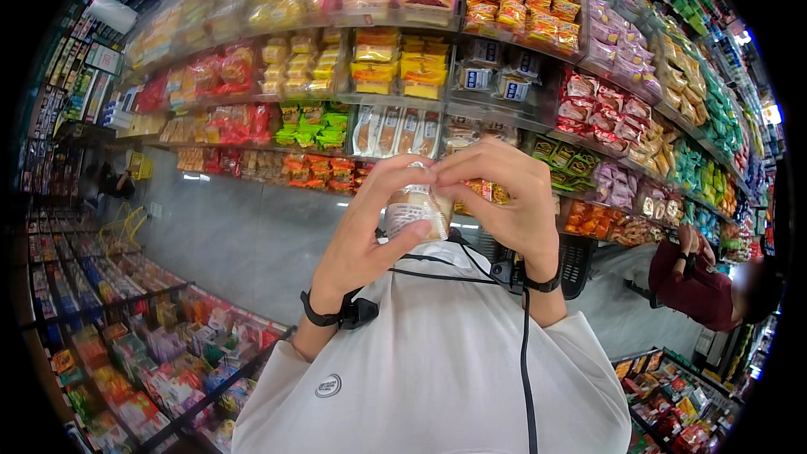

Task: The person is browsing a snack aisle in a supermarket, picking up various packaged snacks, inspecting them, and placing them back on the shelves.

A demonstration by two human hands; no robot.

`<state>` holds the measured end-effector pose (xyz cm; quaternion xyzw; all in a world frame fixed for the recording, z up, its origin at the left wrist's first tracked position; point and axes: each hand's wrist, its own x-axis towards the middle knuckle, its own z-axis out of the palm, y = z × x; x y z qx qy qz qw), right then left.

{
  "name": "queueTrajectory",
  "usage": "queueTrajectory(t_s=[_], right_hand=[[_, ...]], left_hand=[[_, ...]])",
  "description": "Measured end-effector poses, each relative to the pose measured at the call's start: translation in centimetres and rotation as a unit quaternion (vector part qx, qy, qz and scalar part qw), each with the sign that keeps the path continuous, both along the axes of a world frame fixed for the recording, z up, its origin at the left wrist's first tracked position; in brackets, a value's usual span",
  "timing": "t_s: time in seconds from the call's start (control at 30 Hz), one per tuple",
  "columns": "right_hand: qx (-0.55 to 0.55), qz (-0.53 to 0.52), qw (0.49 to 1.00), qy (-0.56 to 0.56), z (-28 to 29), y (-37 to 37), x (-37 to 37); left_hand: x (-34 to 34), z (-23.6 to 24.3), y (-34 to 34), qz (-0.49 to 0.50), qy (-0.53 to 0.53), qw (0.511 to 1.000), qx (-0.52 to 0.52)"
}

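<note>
A small plastic-wrapped snack pack (pixel 416 206) with pale brown contents and a printed label is held in front of my chest, below the middle shelves. My left hand (pixel 366 235) is closed round it, with the thumb across its lower front and the fingers up over its top. My right hand (pixel 504 202) arches over from the right, its bent fingertips touching the top and right edge of the same pack. The fingertips of both hands meet near the pack's top.
Tiered shelves (pixel 458 27) of bagged snacks curve ahead of me. A black basket (pixel 580 269) sits behind my right wrist. A person in maroon (pixel 698 294) is at the right, another person (pixel 109 181) at the far left. Low racks of packets (pixel 151 353) stand either side, with grey floor (pixel 235 235) between.
</note>
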<state>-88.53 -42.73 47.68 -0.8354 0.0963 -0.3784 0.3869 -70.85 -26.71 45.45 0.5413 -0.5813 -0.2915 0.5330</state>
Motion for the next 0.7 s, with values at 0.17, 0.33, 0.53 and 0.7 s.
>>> queueTrajectory(t_s=[0.17,0.33,0.53,0.7], right_hand=[[0.030,0.034,0.999,0.027,0.35,0.23,0.20],[0.030,0.055,0.997,0.036,0.52,0.28,-0.03],[0.050,0.094,0.993,0.045,0.82,0.40,-0.06],[0.058,0.077,0.995,0.026,0.64,0.78,-0.01]], left_hand=[[0.39,0.04,0.46,0.021,-0.014,1.000,0.006],[0.04,0.06,0.43,0.053,0.013,0.998,-0.012],[-0.34,-0.19,0.10,0.063,0.027,0.997,-0.026],[-0.24,0.18,-0.37,0.042,0.025,0.998,-0.039]])
